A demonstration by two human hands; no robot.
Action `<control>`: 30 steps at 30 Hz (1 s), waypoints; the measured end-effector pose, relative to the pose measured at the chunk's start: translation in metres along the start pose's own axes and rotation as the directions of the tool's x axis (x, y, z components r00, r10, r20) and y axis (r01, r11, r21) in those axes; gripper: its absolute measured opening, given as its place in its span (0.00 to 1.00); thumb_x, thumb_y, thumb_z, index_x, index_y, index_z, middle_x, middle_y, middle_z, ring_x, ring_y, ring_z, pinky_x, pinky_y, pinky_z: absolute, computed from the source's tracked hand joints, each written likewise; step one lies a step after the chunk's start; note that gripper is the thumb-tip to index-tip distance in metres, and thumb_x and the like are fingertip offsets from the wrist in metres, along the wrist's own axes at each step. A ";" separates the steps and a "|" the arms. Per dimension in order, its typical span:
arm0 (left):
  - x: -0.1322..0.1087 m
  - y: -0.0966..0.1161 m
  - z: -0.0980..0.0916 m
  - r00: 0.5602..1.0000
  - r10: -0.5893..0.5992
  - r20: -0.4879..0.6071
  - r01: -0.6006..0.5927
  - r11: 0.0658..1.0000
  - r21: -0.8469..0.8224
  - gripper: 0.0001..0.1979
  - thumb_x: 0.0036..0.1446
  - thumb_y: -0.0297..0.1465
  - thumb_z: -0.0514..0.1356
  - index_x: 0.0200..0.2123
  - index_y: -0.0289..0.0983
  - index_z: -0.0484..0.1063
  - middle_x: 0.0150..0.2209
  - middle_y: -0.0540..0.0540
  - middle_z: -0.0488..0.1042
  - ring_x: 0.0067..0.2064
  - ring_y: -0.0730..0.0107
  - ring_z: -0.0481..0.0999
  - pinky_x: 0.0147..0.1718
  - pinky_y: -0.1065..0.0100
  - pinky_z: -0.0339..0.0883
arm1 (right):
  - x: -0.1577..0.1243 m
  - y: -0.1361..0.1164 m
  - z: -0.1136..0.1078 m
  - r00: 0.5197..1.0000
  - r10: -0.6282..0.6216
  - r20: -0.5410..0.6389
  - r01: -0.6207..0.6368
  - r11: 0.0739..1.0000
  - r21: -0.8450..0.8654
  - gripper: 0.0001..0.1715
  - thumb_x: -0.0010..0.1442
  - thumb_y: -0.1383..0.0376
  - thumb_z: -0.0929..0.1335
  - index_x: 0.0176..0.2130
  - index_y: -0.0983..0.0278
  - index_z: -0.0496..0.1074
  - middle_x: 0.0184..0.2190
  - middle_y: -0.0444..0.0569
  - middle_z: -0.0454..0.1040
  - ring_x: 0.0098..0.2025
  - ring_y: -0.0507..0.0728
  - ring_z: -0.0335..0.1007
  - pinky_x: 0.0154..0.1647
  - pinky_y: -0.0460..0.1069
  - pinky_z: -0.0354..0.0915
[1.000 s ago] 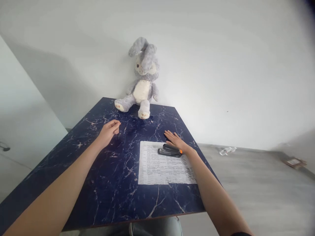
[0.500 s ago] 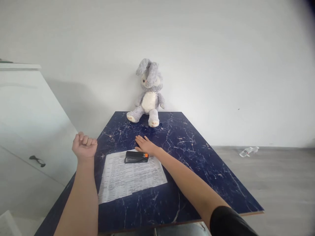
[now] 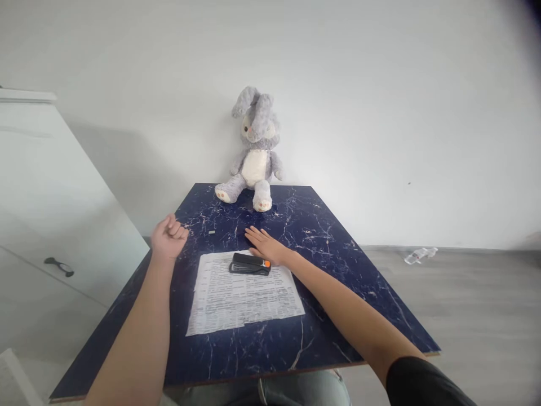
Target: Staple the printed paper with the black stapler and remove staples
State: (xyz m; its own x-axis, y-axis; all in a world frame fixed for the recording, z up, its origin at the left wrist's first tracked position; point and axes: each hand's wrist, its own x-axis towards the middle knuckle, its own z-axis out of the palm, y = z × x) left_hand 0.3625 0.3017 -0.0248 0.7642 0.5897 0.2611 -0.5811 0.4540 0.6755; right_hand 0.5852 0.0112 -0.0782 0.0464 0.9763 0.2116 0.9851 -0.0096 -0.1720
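Note:
My left hand (image 3: 169, 237) is closed in a fist over the left side of the table; the inside of the fist is hidden. My right hand (image 3: 268, 247) lies palm down with fingers stretched, at the upper right edge of several printed sheets (image 3: 249, 301). Just in front of its wrist, a black stapler (image 3: 250, 264) with an orange end rests on the paper, close to or touching the hand. A small pale block (image 3: 211, 232), too small to name surely, sits on the tabletop between the two hands.
A grey plush rabbit (image 3: 255, 163) sits at the far end of the dark blue marbled table (image 3: 338, 293), against the wall. To the left stands a white cabinet (image 3: 54, 186) with a black handle. A crumpled clear plastic piece (image 3: 420, 255) lies on the floor at right.
My right hand, the sheets and the stapler have shifted right. The left fist has moved right, further over the table. A small pale block now shows on the tabletop where none was visible.

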 end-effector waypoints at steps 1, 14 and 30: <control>0.001 -0.008 0.008 0.999 -0.044 0.015 0.044 0.999 0.025 0.17 0.62 0.31 0.62 0.26 0.39 0.56 0.18 0.60 0.43 0.17 0.79 0.43 0.19 0.73 0.52 | -0.013 0.007 -0.005 1.000 0.023 0.005 -0.023 1.000 0.006 0.36 0.77 0.53 0.55 0.75 0.66 0.49 0.76 0.57 0.45 0.79 0.64 0.33 0.76 0.67 0.43; -0.039 -0.140 0.123 0.986 -0.154 0.061 0.046 0.611 0.790 0.15 0.65 0.41 0.58 0.30 0.39 0.68 0.19 0.56 0.58 0.21 0.74 0.58 0.22 0.71 0.50 | -0.096 0.050 -0.032 0.991 0.137 -0.006 -0.136 0.984 0.114 0.34 0.78 0.54 0.54 0.75 0.62 0.50 0.76 0.55 0.48 0.78 0.62 0.36 0.77 0.66 0.43; -0.060 -0.142 0.138 0.876 -0.389 0.284 -0.379 -0.192 0.905 0.07 0.65 0.27 0.54 0.36 0.41 0.71 0.34 0.46 0.73 0.30 0.63 0.71 0.29 0.65 0.53 | -0.090 0.043 -0.038 0.999 0.016 -0.027 -0.009 0.969 0.245 0.29 0.77 0.57 0.58 0.72 0.61 0.60 0.73 0.56 0.58 0.76 0.64 0.46 0.75 0.67 0.46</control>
State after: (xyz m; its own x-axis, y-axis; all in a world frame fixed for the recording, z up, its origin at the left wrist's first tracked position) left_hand 0.4381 0.1094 -0.0414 0.9752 0.1505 0.1622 0.0756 -0.9154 0.3953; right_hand 0.6294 -0.0851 -0.0678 0.0671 0.9697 0.2350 0.9139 0.0348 -0.4045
